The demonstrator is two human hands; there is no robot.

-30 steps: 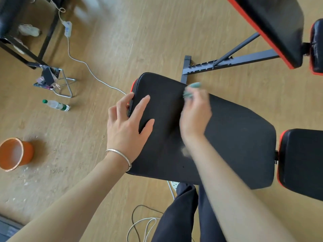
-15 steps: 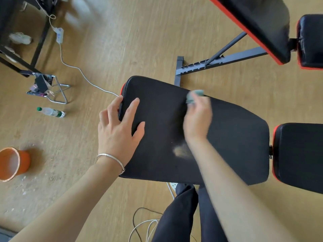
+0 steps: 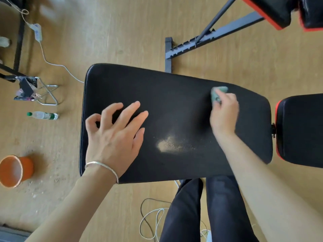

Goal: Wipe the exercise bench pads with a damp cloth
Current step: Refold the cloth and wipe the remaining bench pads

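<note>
Now the person is leaning over the black pad [image 3: 174, 95], which is lying flat across the middle of the view above a wooden floor [image 3: 122, 32]. The right hand [image 3: 223, 116] is gripping a small green cloth [image 3: 218, 93], its fingers curled round the cloth and pressing it onto the pad near the far edge, toward the right end. The hand is blurred, so how much of the cloth is touching the pad is hard to tell. The left hand [image 3: 115, 137] is resting on the pad's left half with its fingers spread apart and mostly straight, holding nothing; a silver bracelet [image 3: 103, 165] is sitting on that wrist. Between the two hands, nearer the person, a pale dusty smear [image 3: 171, 145] is showing on the black surface. A second pad [image 3: 300, 130] with a red edge is sitting just beside the right end of the first. The person's dark trousers [image 3: 192, 206] are showing below the pad's near edge. On the floor to the left, an orange bucket [image 3: 15, 170] is standing well apart from the bench, and a plastic bottle [image 3: 43, 115] is lying on its side near a wire stand [image 3: 45, 95]. A white cable [image 3: 52, 63] is trailing across the floor toward the pad's left end.
</note>
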